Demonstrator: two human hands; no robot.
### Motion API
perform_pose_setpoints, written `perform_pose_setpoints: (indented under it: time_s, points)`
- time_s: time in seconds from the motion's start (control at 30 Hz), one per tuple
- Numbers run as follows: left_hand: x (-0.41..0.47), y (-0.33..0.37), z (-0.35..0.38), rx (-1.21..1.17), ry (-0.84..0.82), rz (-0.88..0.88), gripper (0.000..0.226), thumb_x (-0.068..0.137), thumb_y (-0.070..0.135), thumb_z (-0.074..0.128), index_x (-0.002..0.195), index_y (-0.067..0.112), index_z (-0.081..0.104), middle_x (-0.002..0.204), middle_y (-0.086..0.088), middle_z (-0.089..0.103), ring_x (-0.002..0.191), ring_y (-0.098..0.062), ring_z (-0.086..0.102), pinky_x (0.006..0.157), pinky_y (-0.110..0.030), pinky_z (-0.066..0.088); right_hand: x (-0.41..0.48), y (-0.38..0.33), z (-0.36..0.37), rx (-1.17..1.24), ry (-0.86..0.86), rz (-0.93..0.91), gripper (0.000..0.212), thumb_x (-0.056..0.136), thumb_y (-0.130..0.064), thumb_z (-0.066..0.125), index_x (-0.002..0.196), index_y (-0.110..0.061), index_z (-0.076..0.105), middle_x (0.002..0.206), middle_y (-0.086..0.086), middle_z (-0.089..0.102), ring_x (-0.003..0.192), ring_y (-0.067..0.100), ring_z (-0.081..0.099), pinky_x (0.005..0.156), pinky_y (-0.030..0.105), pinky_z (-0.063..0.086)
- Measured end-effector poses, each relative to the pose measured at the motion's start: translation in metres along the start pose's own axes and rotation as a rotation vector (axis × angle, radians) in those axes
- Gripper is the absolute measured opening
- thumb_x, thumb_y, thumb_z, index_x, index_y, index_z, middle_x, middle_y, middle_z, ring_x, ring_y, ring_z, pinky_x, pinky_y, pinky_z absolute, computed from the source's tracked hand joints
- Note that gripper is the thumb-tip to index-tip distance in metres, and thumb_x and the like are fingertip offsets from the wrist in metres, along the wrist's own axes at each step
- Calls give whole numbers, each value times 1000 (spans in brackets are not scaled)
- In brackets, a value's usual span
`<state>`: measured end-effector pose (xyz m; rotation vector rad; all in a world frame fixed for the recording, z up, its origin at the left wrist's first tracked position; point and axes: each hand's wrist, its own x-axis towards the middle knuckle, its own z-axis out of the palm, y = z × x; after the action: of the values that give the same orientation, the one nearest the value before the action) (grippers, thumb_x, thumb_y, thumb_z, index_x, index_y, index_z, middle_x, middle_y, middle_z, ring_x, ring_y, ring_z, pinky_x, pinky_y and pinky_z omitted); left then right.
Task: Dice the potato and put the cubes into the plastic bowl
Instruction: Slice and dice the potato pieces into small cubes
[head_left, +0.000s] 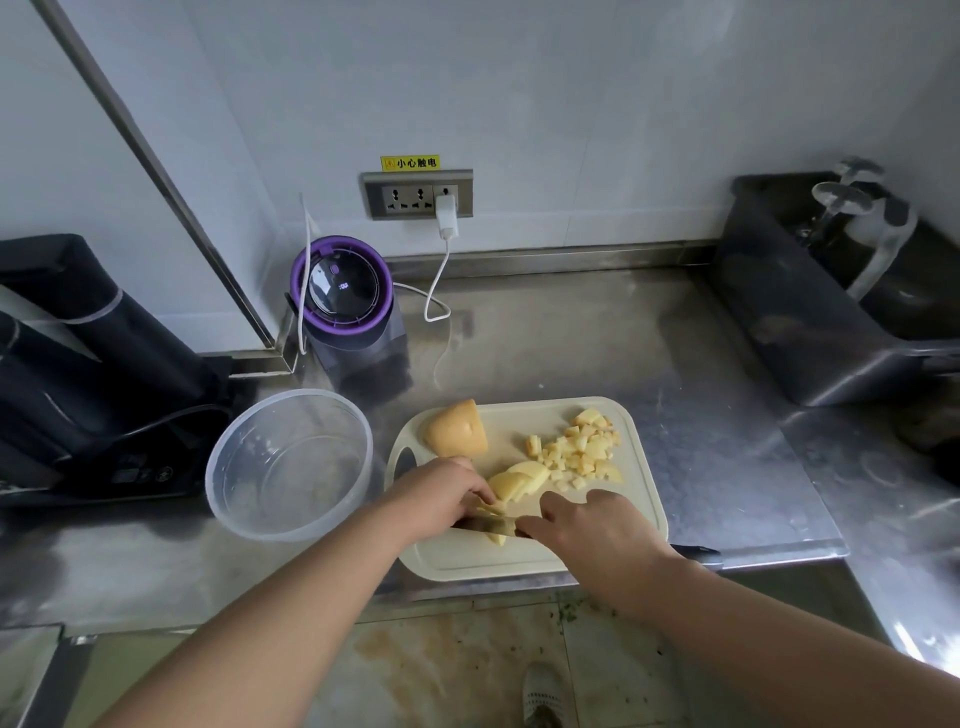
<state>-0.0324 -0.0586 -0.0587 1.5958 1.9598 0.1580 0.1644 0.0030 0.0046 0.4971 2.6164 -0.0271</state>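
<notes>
A cream cutting board (639, 499) lies on the steel counter. An uncut potato half (457, 430) stands at its far left. A heap of several cubes (576, 447) sits at its far right, and potato slices (519, 480) lie mid-board. My left hand (441, 496) holds the slices down with curled fingers. My right hand (597, 530) grips a knife (491, 526); its blade crosses the slices just beside my left fingers. The clear plastic bowl (249, 431) stands left of the board and holds no cubes.
A purple-rimmed appliance (345, 296) stands behind the bowl, its white cable running to a wall socket (418, 195). Black equipment (78, 364) sits at the left. A dark bin (810, 312) stands at the right. The counter's front edge runs just below the board.
</notes>
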Motion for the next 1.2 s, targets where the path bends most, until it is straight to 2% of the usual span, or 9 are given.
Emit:
perform_pose_setpoints:
  time_s: [0.13, 0.23, 0.37, 0.47, 0.67, 0.8, 0.93, 1.1, 1.2]
  points:
    - [-2, -8, -1, 8, 30, -22, 24, 97, 20, 54, 108, 34, 70, 113, 12, 56, 98, -15, 47, 102, -36, 31, -10, 13, 5, 22, 6, 13, 68, 91, 4, 51, 147, -27, 29, 125, 6, 47, 70, 21, 46, 56, 30, 35]
    - [-4, -15, -2, -49, 47, -56, 21, 96, 19, 57, 109, 28, 71, 109, 8, 56, 104, -21, 49, 96, -33, 42, -18, 26, 13, 70, 49, 17, 71, 93, 3, 45, 150, -35, 26, 124, 0, 49, 68, 22, 46, 53, 28, 35]
    - [-8, -15, -6, -290, 210, -139, 23, 94, 8, 56, 111, 16, 69, 106, 6, 58, 100, -14, 60, 79, -19, 44, -25, 39, 27, 191, 154, 26, 58, 99, -8, 42, 148, -39, 35, 116, -9, 53, 76, 20, 58, 61, 26, 46]
    - [-14, -9, -7, -344, 319, -178, 23, 95, 8, 53, 111, 17, 68, 109, 6, 61, 98, -12, 59, 66, -16, 43, -28, 40, 30, 362, 226, 55, 45, 103, -17, 37, 144, -36, 42, 113, -12, 55, 81, 9, 51, 58, 11, 33]
    - [-18, -8, 2, -401, 178, -218, 42, 92, 0, 47, 112, 34, 61, 115, 2, 55, 99, -12, 57, 94, -29, 47, -17, 27, 36, 532, 244, 55, 40, 101, -16, 41, 137, -30, 51, 106, -7, 57, 89, 14, 55, 71, 24, 45]
    - [-23, -10, -1, -650, 111, -282, 22, 92, 2, 53, 101, 20, 62, 106, -9, 59, 82, -9, 55, 75, -22, 46, -6, 19, 33, 650, 254, 65, 33, 98, -15, 47, 126, -27, 59, 93, -4, 58, 79, 17, 53, 70, 33, 47]
    - [-28, -8, -4, -774, 132, -262, 16, 94, 4, 56, 97, 19, 60, 102, -5, 63, 73, -5, 52, 61, -14, 41, -7, 20, 31, 690, 257, 79, 29, 97, -15, 49, 122, -25, 61, 92, -3, 61, 80, 19, 55, 70, 34, 48]
    - [-21, 0, 8, -389, 273, -285, 27, 91, 16, 62, 118, 16, 62, 114, 3, 61, 103, -13, 58, 89, -22, 43, -16, 30, 27, 730, 333, 152, 22, 97, -12, 51, 113, -22, 64, 81, -8, 57, 68, 12, 50, 60, 23, 39]
    - [-14, 22, 18, 23, 250, -193, 33, 89, 37, 62, 121, 27, 57, 123, 11, 59, 118, -13, 53, 112, -40, 28, -19, 37, 30, 724, 381, 189, 26, 96, -10, 51, 114, -22, 65, 73, -15, 49, 60, 10, 46, 55, 21, 35]
